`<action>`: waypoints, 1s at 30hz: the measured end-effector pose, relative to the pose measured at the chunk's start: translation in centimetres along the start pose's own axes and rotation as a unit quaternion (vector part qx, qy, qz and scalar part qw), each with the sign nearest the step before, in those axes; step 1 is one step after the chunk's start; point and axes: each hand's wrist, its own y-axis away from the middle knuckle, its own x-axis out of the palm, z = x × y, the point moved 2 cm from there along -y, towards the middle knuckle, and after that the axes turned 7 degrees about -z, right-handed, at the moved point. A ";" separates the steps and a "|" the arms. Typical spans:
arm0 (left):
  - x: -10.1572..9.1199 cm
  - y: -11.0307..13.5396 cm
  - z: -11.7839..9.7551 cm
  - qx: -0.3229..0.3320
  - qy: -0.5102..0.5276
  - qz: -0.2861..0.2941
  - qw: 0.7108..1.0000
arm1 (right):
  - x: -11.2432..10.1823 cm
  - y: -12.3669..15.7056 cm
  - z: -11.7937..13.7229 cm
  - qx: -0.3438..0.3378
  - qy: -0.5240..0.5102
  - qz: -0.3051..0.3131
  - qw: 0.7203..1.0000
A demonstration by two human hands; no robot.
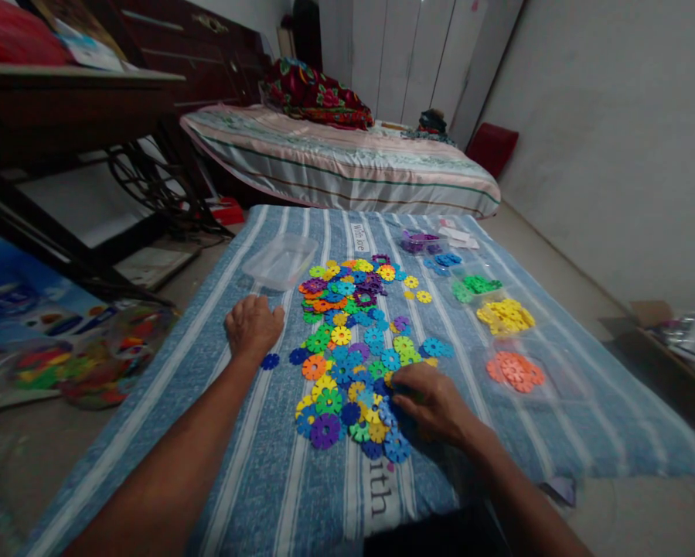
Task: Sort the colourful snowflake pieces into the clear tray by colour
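A heap of flat, flower-shaped plastic discs (352,340) in several colours lies on a blue striped cloth (236,464). My right hand (431,402) rests at the heap's near right edge, fingers curled and pinched on a disc I cannot make out. My left hand (253,325) sits curled in a loose fist on the cloth left of the heap, beside a dark blue disc (270,361). To the right lie sorted piles: orange (515,371), yellow (505,316), green (473,288), blue (447,261) and purple (417,241).
A clear plastic container (281,259) stands at the heap's far left. A bed (347,162) is beyond the cloth, a dark table (63,100) at left, and bagged coloured pieces (92,356) on the floor. A grey wall runs along the right.
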 end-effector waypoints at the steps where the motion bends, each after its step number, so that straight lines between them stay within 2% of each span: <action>1: -0.1 0.0 -0.1 0.001 0.000 0.003 1.000 | 0.0 0.1 0.2 -0.013 0.017 0.011 1.000; 8: -0.3 0.1 -0.1 0.001 0.002 0.010 1.000 | -0.2 0.4 1.6 -0.045 0.116 0.081 0.989; 13: -0.1 0.0 -0.1 -0.004 -0.015 0.006 1.000 | -0.4 0.3 2.4 -0.018 0.128 0.130 0.983; 17: -0.2 0.0 -0.2 -0.006 -0.016 0.006 1.000 | -0.6 -0.1 2.5 0.023 0.099 0.128 0.986; 22: -0.2 -0.1 -0.1 -0.005 -0.020 0.008 1.000 | -1.2 -0.9 2.0 0.076 -0.028 0.076 0.994; 24: -0.1 -0.2 0.0 -0.003 -0.021 0.007 1.000 | -1.7 -1.6 1.1 0.120 -0.092 0.040 0.988; 27: 0.0 -0.3 0.1 0.001 -0.024 0.001 1.000 | -2.9 -4.0 -1.3 0.227 -0.156 -0.030 0.961; 30: 0.0 -0.4 0.2 0.005 -0.029 -0.006 1.000 | -5.7 -8.3 -4.1 0.303 -0.179 -0.162 0.922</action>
